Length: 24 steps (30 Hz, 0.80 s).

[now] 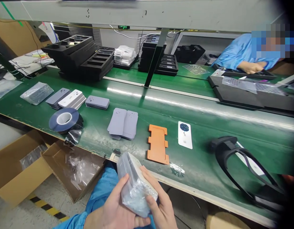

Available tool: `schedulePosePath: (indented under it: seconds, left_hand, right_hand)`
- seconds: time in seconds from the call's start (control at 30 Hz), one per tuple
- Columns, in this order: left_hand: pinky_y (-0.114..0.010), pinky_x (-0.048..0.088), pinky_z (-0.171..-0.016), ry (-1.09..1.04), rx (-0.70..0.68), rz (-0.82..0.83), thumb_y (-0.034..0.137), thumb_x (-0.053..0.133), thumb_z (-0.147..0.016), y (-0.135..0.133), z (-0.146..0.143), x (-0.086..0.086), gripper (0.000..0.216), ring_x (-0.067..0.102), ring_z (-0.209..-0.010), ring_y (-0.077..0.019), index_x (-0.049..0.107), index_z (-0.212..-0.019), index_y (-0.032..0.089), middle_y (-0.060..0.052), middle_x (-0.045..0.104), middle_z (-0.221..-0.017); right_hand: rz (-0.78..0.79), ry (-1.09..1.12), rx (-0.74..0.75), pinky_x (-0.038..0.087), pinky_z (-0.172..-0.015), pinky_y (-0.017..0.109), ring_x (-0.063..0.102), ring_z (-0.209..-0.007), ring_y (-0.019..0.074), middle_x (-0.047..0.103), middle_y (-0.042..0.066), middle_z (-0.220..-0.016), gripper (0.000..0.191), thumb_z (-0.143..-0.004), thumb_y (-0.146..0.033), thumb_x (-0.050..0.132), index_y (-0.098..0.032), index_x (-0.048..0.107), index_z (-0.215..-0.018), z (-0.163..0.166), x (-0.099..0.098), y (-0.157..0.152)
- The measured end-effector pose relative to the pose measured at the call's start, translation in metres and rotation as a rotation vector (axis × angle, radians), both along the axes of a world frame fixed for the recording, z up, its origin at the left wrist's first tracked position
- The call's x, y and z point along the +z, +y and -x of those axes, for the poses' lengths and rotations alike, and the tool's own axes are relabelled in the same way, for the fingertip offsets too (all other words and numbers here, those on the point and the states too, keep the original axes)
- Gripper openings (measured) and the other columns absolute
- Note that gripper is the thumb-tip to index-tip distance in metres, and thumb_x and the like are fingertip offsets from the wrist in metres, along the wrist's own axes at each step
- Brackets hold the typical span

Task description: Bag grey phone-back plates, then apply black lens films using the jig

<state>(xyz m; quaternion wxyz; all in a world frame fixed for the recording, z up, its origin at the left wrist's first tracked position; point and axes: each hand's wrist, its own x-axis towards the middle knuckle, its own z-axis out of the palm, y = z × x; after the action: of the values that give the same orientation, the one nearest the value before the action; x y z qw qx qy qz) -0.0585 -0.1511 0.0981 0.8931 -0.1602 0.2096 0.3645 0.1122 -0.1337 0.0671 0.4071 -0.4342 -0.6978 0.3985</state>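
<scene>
My left hand [113,206] and my right hand [161,203] both grip a plastic-wrapped pack of flat pieces [134,183], held over my lap just below the table's front edge. The left thumb lies on the pack's left side; the right fingers wrap its right end. On the green table [208,121] ahead lie an orange jig [157,144], a white card with a dark round patch [185,134], and a loose stack of grey-lilac flat pieces [123,123].
A blue tape roll [64,120], more piles of grey and white pieces [70,99], another wrapped pack [37,93] sit left. Black trays [85,55] stack behind. A black curved frame [242,168] lies right. Open cardboard boxes [23,168] stand on the floor. A person in blue [242,54] works far right.
</scene>
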Motion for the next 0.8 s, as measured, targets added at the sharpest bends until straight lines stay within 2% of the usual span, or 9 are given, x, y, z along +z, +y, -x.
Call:
schedulePosePath:
  seconds: [0.13,0.2,0.27,0.37,0.53,0.67,0.73,0.8]
  left_hand:
    - [-0.038,0.046,-0.099,0.067,0.111,-0.007,0.048,0.058,-0.096,0.006,-0.006,-0.001,0.046,0.066,-0.109,-0.0249,0.066,-0.128,0.017,-0.011,0.072,-0.124]
    - [-0.035,0.048,-0.096,0.127,0.119,-0.031,0.046,0.058,-0.096,0.008,-0.010,-0.003,0.047,0.065,-0.114,-0.0258,0.066,-0.129,0.014,-0.012,0.070,-0.128]
    - [-0.033,0.049,-0.090,0.186,0.116,-0.062,0.047,0.059,-0.096,0.009,-0.013,-0.005,0.048,0.064,-0.116,-0.0270,0.066,-0.128,0.012,-0.013,0.070,-0.127]
    - [-0.032,0.050,-0.087,0.248,0.130,-0.080,0.045,0.061,-0.095,0.013,-0.016,-0.010,0.047,0.063,-0.117,-0.0280,0.066,-0.127,0.011,-0.015,0.071,-0.124]
    - [-0.035,0.051,-0.087,0.399,0.145,-0.050,0.040,0.070,-0.090,0.021,-0.019,-0.018,0.045,0.064,-0.114,-0.0299,0.067,-0.123,0.009,-0.017,0.071,-0.121]
    - [-0.038,0.051,-0.091,0.465,0.134,-0.041,0.039,0.073,-0.088,0.021,-0.021,-0.024,0.048,0.064,-0.115,-0.0315,0.066,-0.125,0.010,-0.017,0.069,-0.127]
    - [-0.039,0.050,-0.093,0.492,0.127,-0.031,0.039,0.075,-0.086,0.019,-0.021,-0.028,0.048,0.065,-0.114,-0.0313,0.066,-0.125,0.012,-0.016,0.069,-0.127]
    - [-0.039,0.049,-0.096,0.511,0.137,-0.032,0.036,0.077,-0.084,0.015,-0.021,-0.032,0.047,0.066,-0.113,-0.0308,0.067,-0.125,0.014,-0.014,0.070,-0.125]
  right_hand:
    - [-0.321,-0.084,-0.218,0.055,-0.102,0.052,0.059,-0.128,0.0328,0.059,0.012,-0.142,0.041,-0.096,-0.018,0.060,-0.027,0.062,-0.135,-0.001,0.001,-0.002]
    - [-0.465,-0.136,-0.261,0.058,-0.093,0.052,0.062,-0.118,0.0334,0.063,0.012,-0.130,0.044,-0.089,-0.014,0.067,-0.028,0.065,-0.131,-0.003,0.002,-0.003]
    - [-0.533,-0.173,-0.250,0.060,-0.084,0.050,0.064,-0.108,0.0321,0.065,0.012,-0.117,0.047,-0.085,-0.014,0.072,-0.028,0.067,-0.130,-0.005,0.003,-0.004]
    - [-0.527,-0.187,-0.211,0.060,-0.078,0.044,0.065,-0.099,0.0289,0.064,0.011,-0.109,0.051,-0.085,-0.012,0.072,-0.028,0.065,-0.132,-0.008,0.001,-0.005]
    - [-0.420,-0.228,-0.137,0.060,-0.079,0.039,0.066,-0.096,0.0251,0.063,0.011,-0.105,0.050,-0.090,-0.010,0.066,-0.026,0.060,-0.137,-0.013,-0.012,-0.004]
    - [-0.443,-0.223,-0.090,0.060,-0.076,0.037,0.067,-0.091,0.0236,0.065,0.009,-0.100,0.036,-0.094,-0.013,0.064,-0.025,0.062,-0.128,-0.018,-0.018,0.002]
    - [-0.445,-0.246,-0.048,0.059,-0.073,0.035,0.067,-0.088,0.0225,0.066,0.009,-0.097,0.023,-0.096,-0.016,0.062,-0.023,0.063,-0.118,-0.020,-0.016,0.005]
    - [-0.403,-0.331,0.035,0.055,-0.064,0.031,0.065,-0.077,0.0199,0.065,0.007,-0.087,0.007,-0.100,-0.022,0.058,-0.021,0.062,-0.105,-0.022,-0.011,0.008]
